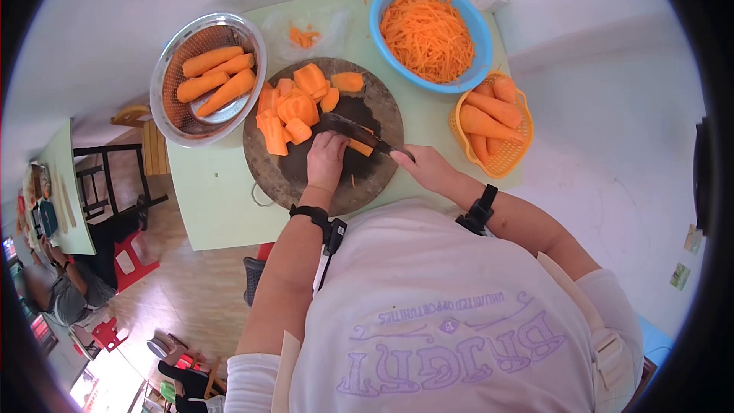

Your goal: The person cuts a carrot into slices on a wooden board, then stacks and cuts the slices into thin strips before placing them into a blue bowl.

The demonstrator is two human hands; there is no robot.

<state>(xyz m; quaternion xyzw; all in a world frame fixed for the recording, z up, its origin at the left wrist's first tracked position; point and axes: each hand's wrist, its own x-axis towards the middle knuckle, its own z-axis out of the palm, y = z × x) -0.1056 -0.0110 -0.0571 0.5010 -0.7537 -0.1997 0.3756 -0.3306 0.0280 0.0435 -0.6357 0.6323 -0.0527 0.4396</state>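
My right hand (pixel 430 170) grips the handle of a dark-bladed kitchen knife (pixel 353 131), which lies low across the round chopping board (pixel 378 176). My left hand (pixel 327 159) is closed, fingers bent, at the blade's left end on a carrot piece (pixel 360 147); its fingertips are partly hidden. That piece shows between the hand and the knife handle. Beyond the blade, several thick cut carrot chunks (pixel 297 107) are heaped on the board's far left part. A single carrot chunk (pixel 348 82) lies near the far rim.
A metal colander (pixel 162 99) with whole carrots stands left. A blue bowl (pixel 483 50) of shredded carrot is at the back right, a yellow basket (pixel 526 126) of carrots below it. A plastic bag (pixel 330 27) with carrot scraps lies behind the board. People sit far left.
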